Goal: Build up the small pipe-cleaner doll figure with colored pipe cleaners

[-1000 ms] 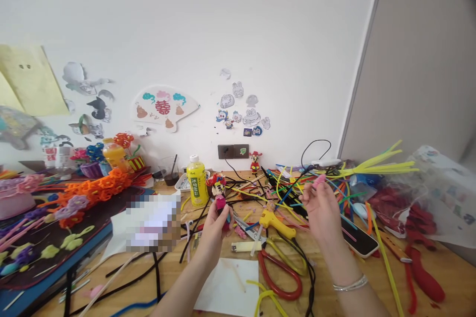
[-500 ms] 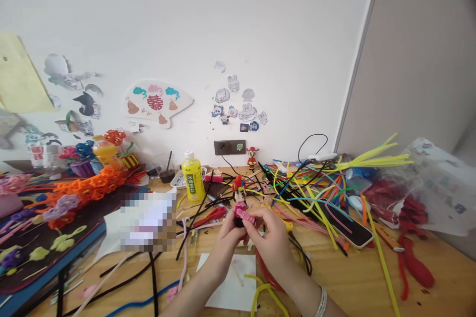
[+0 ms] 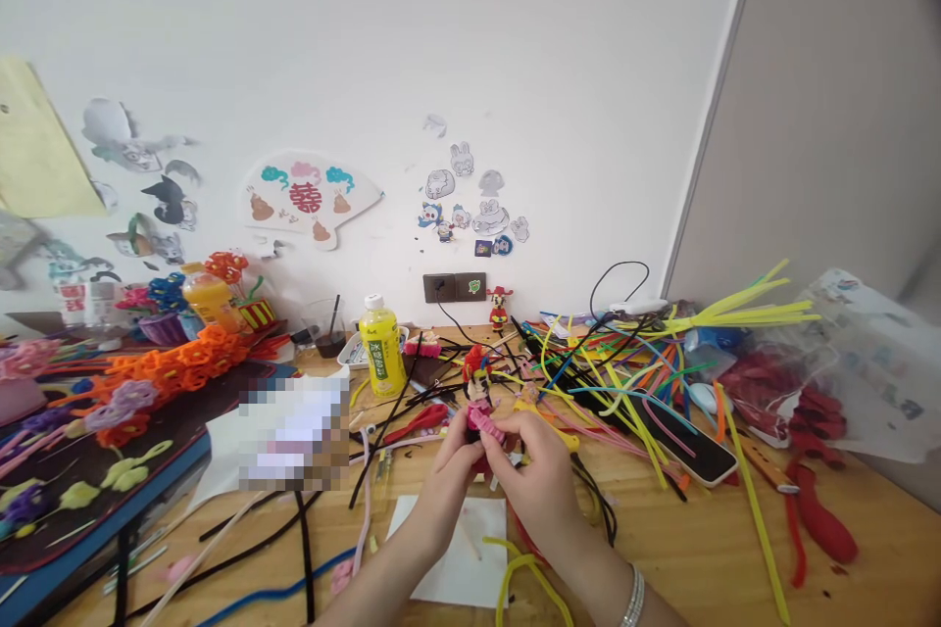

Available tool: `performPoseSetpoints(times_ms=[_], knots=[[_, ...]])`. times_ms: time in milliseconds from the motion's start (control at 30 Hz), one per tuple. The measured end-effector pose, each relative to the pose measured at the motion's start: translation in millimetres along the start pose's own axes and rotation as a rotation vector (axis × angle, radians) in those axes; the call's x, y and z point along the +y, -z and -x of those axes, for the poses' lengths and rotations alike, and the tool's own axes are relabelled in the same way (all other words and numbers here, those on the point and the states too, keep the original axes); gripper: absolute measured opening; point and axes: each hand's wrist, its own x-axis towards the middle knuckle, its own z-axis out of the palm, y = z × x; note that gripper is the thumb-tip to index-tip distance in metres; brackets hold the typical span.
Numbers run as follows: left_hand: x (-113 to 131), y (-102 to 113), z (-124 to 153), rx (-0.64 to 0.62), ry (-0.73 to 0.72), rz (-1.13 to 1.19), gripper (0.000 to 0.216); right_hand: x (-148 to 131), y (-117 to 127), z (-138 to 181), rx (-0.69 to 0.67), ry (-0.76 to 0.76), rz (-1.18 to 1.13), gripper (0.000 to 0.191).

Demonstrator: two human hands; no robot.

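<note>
Between my two hands is a small doll figure (image 3: 478, 394) with a red headpiece, black hair and a pink body; it is upright, its head above my fingers. My left hand (image 3: 457, 466) wraps round its lower part from the left. My right hand (image 3: 530, 462) pinches the pink part from the right, thumb and fingers together. My fingers hide the figure's lower end. Below the hands a white paper sheet (image 3: 441, 568) lies on the wooden table (image 3: 735, 568), with a yellow pipe cleaner (image 3: 507, 598) across its right edge.
Behind the hands stands a yellow drink bottle (image 3: 381, 353). Pipe cleaners (image 3: 610, 382) and a phone (image 3: 695, 456) crowd the right. Another small figure (image 3: 499, 311) stands by the wall socket (image 3: 454, 287). Orange pipe-cleaner flowers (image 3: 176, 362) lie left; a plastic bag (image 3: 867, 362) sits far right.
The figure's head has tipped slightly to the right and shows a bit differently. Both hands stay almost where they were, still holding it. The view has shifted slightly.
</note>
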Motion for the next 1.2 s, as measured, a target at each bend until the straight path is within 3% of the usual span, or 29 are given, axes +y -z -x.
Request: performPoseSetpoints(times_ms=[400,700,1200], knots=[[-9,3,-3,-0.002,-0.004,0.103,0.024,5,-4,3,0.007,0.005,0.052,0.009],[-25,14,-3,0.152,0.059,0.087,0.046,0,-3,2,0.047,0.031,0.062,0.016],[-16,7,0,0.102,-0.009,-0.038,0.048,-4,-3,2,0.034,-0.011,0.032,0.018]])
